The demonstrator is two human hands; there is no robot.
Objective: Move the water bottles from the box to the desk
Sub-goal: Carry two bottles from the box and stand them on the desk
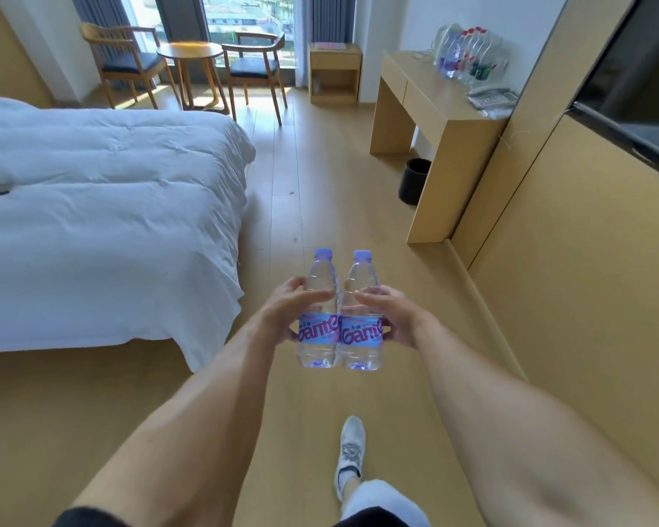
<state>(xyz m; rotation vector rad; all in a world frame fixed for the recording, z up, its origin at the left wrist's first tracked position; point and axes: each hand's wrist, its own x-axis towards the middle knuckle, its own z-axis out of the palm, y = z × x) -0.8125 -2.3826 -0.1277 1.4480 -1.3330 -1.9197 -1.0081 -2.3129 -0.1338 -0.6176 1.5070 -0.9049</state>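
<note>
Two clear plastic water bottles with lilac caps (338,310), touching, stand upright between my curled fingers: left hand (290,311), right hand (390,315). Desk (415,89) lies well ahead; either could slip if I loosen my grip.

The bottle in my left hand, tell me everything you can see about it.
The left bottle is clear plastic with a pale purple screw cap and a light blue wrap label with large pink lettering. It looks full of water and sealed. It is held upright in the air above the wooden floor, side by side with the right bottle, their labels meeting. The left hand grips it around the middle, thumb across the front above the label, fingers behind.
</note>
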